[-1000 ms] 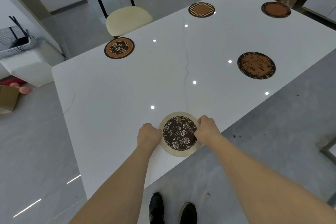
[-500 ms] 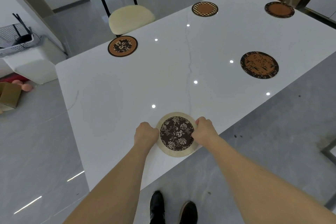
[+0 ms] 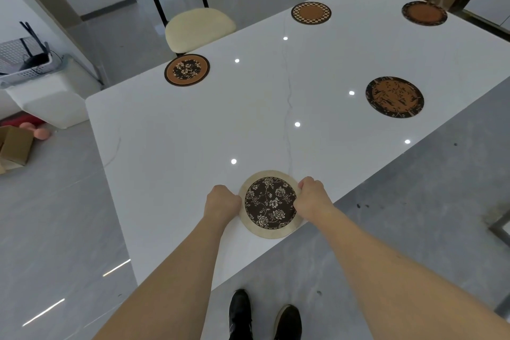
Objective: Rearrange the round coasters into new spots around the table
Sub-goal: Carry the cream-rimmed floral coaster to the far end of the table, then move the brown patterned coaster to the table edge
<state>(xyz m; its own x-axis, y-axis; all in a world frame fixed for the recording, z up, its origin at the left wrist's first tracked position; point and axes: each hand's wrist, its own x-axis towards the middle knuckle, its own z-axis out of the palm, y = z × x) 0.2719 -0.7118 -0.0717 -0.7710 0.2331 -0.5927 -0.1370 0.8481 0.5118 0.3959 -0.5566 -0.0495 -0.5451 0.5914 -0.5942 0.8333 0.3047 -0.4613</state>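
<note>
The round floral coaster, cream-rimmed, is gripped at the table near edge by the left hand and right hand, both closed on its rim. Beyond the coaster, glossy white tabletop is left bare.

Five round coasters, one white table, one cream chair, two hands

Five round coasters flat on white table: beige-rimmed floral coaster at near edge, four brown coasters well apart.
</note>
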